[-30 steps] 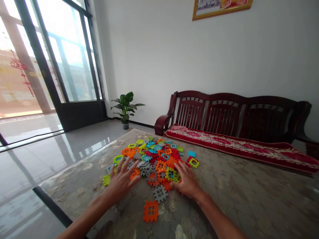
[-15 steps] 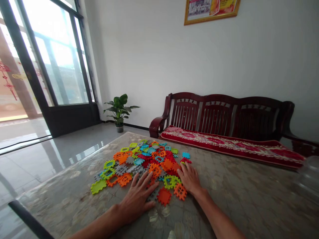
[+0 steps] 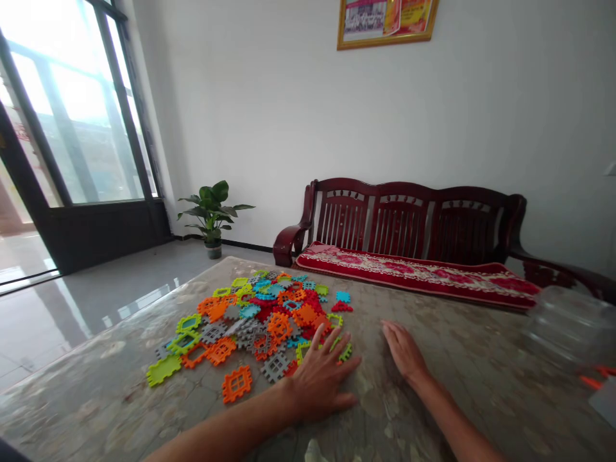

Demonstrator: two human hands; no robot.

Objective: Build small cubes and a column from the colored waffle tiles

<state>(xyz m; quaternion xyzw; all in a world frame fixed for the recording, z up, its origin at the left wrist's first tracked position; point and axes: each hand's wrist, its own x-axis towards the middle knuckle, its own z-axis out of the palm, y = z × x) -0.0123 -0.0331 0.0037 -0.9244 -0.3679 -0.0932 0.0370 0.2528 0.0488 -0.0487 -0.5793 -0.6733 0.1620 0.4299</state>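
Observation:
My left hand (image 3: pixel 321 378) is open with its fingers spread, palm down over the near right edge of a pile of plastic interlocking building pieces (image 3: pixel 269 311). Lime green pieces (image 3: pixel 302 351) show partly from under its fingers. To the left of its wrist, an orange window-shaped piece (image 3: pixel 237 384) lies apart from the pile. Right of the pile, my right hand (image 3: pixel 403 351) is held low over the table, fingers straight and close together, nothing visible in it. A blue square piece (image 3: pixel 342 296) and a red piece (image 3: pixel 342 307) lie at the pile's right edge.
The pieces lie on a table with a patterned, glossy cover (image 3: pixel 447 372). A clear plastic container (image 3: pixel 570 324) stands at the right, with something orange (image 3: pixel 597 377) near it. Behind the table is a dark wooden bench (image 3: pixel 399 221); a potted plant (image 3: pixel 212 215) stands on the floor.
My left hand has moved right across the pile's near edge. My right hand has drawn away from the pieces to the right. The view has turned right, bringing the clear container further in.

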